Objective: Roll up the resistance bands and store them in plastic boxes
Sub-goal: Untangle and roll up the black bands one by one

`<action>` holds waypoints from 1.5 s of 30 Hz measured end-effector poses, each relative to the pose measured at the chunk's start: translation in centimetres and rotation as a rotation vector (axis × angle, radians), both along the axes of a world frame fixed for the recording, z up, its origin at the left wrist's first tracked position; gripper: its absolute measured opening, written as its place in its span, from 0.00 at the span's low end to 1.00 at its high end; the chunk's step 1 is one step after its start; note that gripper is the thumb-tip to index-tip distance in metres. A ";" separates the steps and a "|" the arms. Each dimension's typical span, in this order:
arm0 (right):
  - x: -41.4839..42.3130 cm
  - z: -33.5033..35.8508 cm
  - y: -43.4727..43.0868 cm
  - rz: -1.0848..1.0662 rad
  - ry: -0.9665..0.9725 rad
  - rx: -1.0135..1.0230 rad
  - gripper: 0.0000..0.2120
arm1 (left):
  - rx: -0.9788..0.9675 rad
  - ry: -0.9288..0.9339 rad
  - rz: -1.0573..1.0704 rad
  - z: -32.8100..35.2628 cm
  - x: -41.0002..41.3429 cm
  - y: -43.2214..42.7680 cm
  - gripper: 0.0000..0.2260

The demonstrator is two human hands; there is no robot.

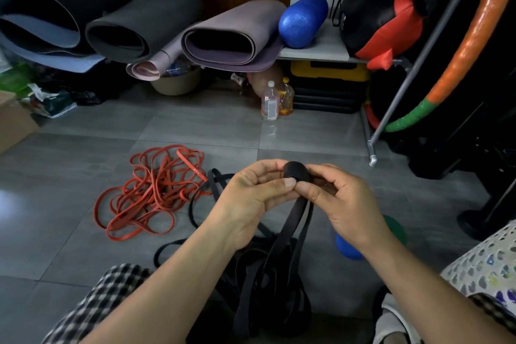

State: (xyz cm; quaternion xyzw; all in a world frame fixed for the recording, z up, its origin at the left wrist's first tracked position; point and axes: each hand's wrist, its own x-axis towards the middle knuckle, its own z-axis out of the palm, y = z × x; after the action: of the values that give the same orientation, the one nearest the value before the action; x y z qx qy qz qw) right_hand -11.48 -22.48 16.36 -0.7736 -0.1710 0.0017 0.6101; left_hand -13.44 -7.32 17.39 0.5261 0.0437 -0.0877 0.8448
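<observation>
A black resistance band [297,172] is partly wound into a small tight roll held up above the floor. My left hand [251,201] pinches the roll from the left and my right hand [346,204] pinches it from the right. The band's loose tail [282,246] hangs down from the roll into a heap of black bands [268,282] on the floor between my knees. A tangle of red resistance bands [156,190] lies on the grey tiles to the left. No plastic box shows in the view.
Rolled yoga mats [139,25], a blue foam roller [303,21] and a red-black bag [382,17] sit on a low shelf at the back. Two bottles [276,100] stand on the floor. A metal rack [391,109] is at the right, a blue object [347,248] under my right wrist.
</observation>
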 end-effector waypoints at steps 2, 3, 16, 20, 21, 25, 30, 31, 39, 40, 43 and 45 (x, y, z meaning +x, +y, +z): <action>0.2 0.1 -0.3 -0.007 -0.113 -0.185 0.11 | 0.040 0.019 -0.048 0.0 0.1 0.2 0.18; 0.4 0.2 -0.4 -0.012 -0.152 -0.266 0.11 | 0.052 0.028 -0.063 0.0 0.0 0.2 0.19; 0.5 0.5 -0.2 0.048 -0.080 -0.151 0.11 | -0.216 0.264 0.101 -0.6 0.1 -0.9 0.08; 0.0 -0.6 0.8 -0.014 0.045 0.151 0.14 | -0.323 0.257 0.086 -0.6 -0.2 -1.1 0.08; -0.1 -0.8 1.0 -0.037 0.021 0.159 0.13 | -0.339 0.251 0.082 -0.6 -0.3 -1.2 0.07; 0.1 -1.2 1.1 -0.078 -0.018 0.125 0.09 | -0.332 0.230 0.022 -0.8 -0.5 -1.2 0.05; 1.1 -0.1 -0.3 -0.013 -0.151 -0.278 0.10 | 0.213 0.045 0.026 -1.4 0.2 -0.4 0.04; 1.2 0.0 -0.5 -0.010 -0.182 -0.391 0.10 | 0.427 -0.030 0.049 -1.5 0.2 -0.3 0.07; 0.8 1.8 -0.7 0.074 -0.213 -0.678 0.13 | 0.703 -0.150 -0.128 -0.1 0.1 0.5 0.12; 0.6 2.0 -0.7 0.084 -0.207 -0.686 0.13 | 0.652 -0.135 -0.109 0.0 0.1 0.5 0.10; 0.1 2.1 -0.5 0.103 -0.241 -0.706 0.12 | 0.525 -0.109 -0.091 0.1 0.0 0.4 0.09; 0.0 1.9 -0.3 0.077 -0.249 -0.690 0.13 | 0.506 -0.129 -0.072 0.1 -0.1 0.4 0.08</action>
State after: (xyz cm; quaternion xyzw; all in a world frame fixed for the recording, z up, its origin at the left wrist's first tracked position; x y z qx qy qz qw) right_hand -11.46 -22.83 18.23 -0.9212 -0.2623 -0.0118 0.2871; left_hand -13.51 -6.95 17.44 0.7262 -0.0087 -0.0703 0.6838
